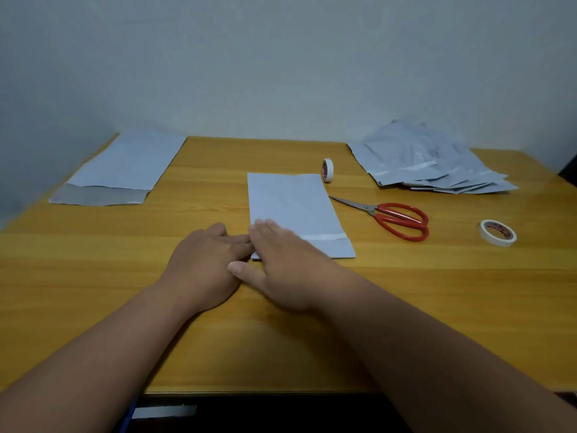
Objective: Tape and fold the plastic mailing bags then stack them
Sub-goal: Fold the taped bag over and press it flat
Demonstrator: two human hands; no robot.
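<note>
right hand (281, 260) flat on folded mailing bag (293, 207), left hand (203, 264) beside

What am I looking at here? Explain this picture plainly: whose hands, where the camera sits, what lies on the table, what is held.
No machine here: a person works bare-handed, filmed by one camera worn on their head, looking down. The left hand and right hand press flat on a folded pale grey plastic mailing bag on the yellow wooden table; neither grips anything. Right of it lie red-handled scissors, a flat white tape roll and an upright white tape roll. A loose pile of grey bags sits far right, a flat grey bag stack far left.
</note>
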